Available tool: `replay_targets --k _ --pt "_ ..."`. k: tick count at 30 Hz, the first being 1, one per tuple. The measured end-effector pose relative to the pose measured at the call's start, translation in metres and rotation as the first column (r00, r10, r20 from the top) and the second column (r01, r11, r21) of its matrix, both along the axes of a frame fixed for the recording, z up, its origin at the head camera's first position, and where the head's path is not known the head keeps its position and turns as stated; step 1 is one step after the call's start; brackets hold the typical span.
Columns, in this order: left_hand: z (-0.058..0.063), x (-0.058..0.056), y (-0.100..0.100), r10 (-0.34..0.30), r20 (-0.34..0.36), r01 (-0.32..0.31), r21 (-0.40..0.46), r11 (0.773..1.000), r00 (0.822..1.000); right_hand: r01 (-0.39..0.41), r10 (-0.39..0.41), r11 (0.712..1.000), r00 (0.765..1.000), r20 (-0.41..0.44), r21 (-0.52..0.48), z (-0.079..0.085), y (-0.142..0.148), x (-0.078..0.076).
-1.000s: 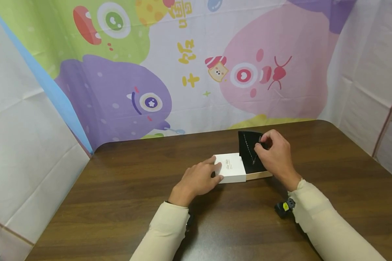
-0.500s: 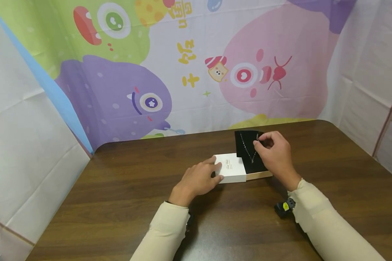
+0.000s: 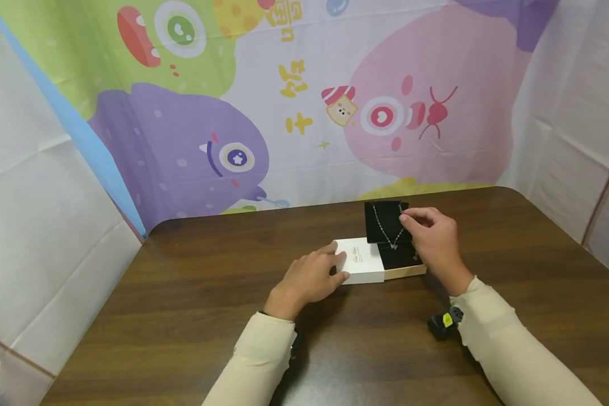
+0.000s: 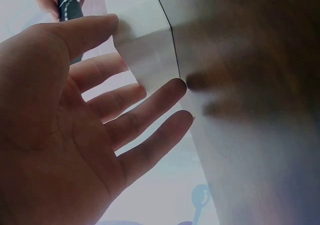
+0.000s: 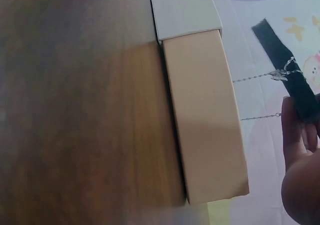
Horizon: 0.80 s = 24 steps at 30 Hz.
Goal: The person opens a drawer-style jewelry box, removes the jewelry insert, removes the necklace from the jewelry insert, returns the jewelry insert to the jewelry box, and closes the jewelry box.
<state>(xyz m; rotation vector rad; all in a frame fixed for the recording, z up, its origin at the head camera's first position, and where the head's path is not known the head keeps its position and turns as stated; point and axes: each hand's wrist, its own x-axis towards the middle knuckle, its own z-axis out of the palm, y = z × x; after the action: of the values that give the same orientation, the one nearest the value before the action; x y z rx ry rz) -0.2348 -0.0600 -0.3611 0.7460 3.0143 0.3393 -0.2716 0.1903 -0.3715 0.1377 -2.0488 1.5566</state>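
Note:
My left hand [image 3: 307,276] rests with spread fingers on the left end of a white jewelry box sleeve [image 3: 362,260]. From the sleeve's right side sticks out a tan drawer [image 3: 405,272], its inside black. Above the drawer, my right hand [image 3: 433,237] pinches a thin black display pad [image 3: 380,228] between thumb and fingers at its right edge. A silver necklace [image 3: 393,246] is draped in a V over the pad, pendant at the bottom. In the right wrist view, fine chain [image 5: 252,77] runs between the pad and the drawer.
The box sits on a dark brown wooden table [image 3: 182,316]. Behind it hangs a cartoon-printed curtain [image 3: 304,163], and pale panels [image 3: 563,129] flank both sides. A black wrist camera [image 3: 440,326] is strapped to the right wrist.
The pad, tilted over the drawer earlier, is raised more upright, its lower edge higher above the drawer. The necklace pendant has shifted slightly up with it. My left hand stays on the sleeve.

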Motion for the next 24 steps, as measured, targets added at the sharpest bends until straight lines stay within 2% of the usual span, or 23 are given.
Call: replay_targets --k 4,12,16,24 --pt "0.0007 0.0002 0.0003 0.002 0.003 -0.002 0.001 1.0 1.0 -0.021 0.026 0.994 0.998 0.052 -0.107 0.0024 0.0003 -0.0001" --pt "0.0008 0.0011 -0.0003 -0.003 -0.002 0.003 0.004 1.0 1.0 -0.005 0.015 0.968 0.999 0.039 -0.25 0.0056 -0.0013 0.0024" --pt "0.0001 0.0014 -0.0003 0.0 0.004 0.0 0.002 1.0 1.0 -0.036 0.051 0.947 0.998 0.037 -0.319 0.0059 -0.0014 0.0022" --pt "-0.0002 0.0001 -0.0005 -0.001 0.004 0.001 0.001 1.0 1.0 -0.087 0.113 0.963 0.99 0.087 -0.255 0.0088 -0.0026 0.0053"
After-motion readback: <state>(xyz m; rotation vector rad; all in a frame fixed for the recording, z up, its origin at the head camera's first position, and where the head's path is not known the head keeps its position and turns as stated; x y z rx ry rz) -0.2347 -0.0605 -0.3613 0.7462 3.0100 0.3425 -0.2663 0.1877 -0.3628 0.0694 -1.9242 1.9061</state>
